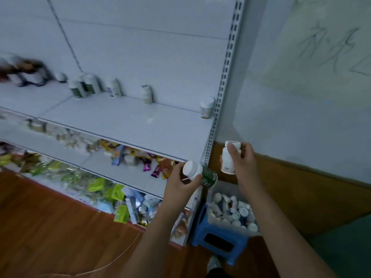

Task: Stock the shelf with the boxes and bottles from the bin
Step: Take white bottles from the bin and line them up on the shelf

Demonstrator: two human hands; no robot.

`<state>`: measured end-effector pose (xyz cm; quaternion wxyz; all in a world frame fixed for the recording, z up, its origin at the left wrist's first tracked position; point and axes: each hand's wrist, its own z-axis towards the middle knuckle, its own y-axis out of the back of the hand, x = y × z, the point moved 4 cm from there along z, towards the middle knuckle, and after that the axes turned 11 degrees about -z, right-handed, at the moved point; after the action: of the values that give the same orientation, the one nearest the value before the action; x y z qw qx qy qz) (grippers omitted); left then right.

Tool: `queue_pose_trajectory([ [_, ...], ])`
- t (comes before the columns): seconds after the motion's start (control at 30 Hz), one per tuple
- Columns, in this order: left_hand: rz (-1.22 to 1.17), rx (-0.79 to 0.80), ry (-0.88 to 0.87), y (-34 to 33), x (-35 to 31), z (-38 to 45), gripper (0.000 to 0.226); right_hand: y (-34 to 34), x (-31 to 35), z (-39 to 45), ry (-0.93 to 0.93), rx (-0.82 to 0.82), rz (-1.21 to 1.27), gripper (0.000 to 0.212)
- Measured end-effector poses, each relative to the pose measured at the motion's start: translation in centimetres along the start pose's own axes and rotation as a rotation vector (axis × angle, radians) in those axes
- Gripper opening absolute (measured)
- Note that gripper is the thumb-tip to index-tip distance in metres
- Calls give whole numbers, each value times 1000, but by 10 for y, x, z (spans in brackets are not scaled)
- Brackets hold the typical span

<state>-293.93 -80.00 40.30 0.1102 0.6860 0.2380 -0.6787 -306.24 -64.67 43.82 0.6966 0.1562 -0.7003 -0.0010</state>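
Observation:
My left hand (180, 182) grips a white-capped bottle with a green label (208, 176), tilted, just in front of the shelf's right front corner. My right hand (244, 159) holds a white bottle (226, 159) upright, to the right of the shelf post. Below both hands a clear bin (230, 212) full of several white bottles rests on a blue stool (200, 235). The grey upper shelf (130, 121) carries several bottles along its back, one white jar (206, 107) at the far right.
Lower shelves hold snack packets (156, 167) and green and blue boxes (118, 203). A slotted metal post (222, 81) ends the shelf on the right, beside a pale wall with a wooden skirting. The floor is brown wood with a thin cord across it.

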Motion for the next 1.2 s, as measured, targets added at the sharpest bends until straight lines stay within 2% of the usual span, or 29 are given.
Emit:
queue_pose_trajectory([
  [0.1,-61,-70,-35,44,-26,-10,29,-45,21,-6,-9,81,113,15],
  [0.23,-130,-180,-74,96,-52,-9,27,-103,45,-5,-95,143,231,22],
  [0.33,-185,-274,-70,133,-65,2,19,-144,62,6,-75,205,221,30],
  [0.5,-218,-381,-83,195,-82,41,12,-218,84,43,-69,308,175,18],
  [0.53,-225,-393,-76,208,-85,51,15,-235,86,54,-76,331,168,15],
  [0.6,-199,-426,-33,233,-87,76,50,-268,93,75,-74,365,159,14],
  [0.63,-180,-430,-19,245,-88,90,61,-283,96,86,-65,375,148,18],
  [0.73,-126,-452,-3,278,-94,137,34,-324,106,115,-16,385,66,24],
  [0.83,-73,-450,24,307,-102,178,17,-361,111,142,75,397,-33,28],
  [0.93,-55,-408,25,331,-105,211,26,-394,113,163,144,393,-104,35],
  [1.2,287,-348,-62,397,-107,293,41,-465,86,196,244,287,-200,46],
])
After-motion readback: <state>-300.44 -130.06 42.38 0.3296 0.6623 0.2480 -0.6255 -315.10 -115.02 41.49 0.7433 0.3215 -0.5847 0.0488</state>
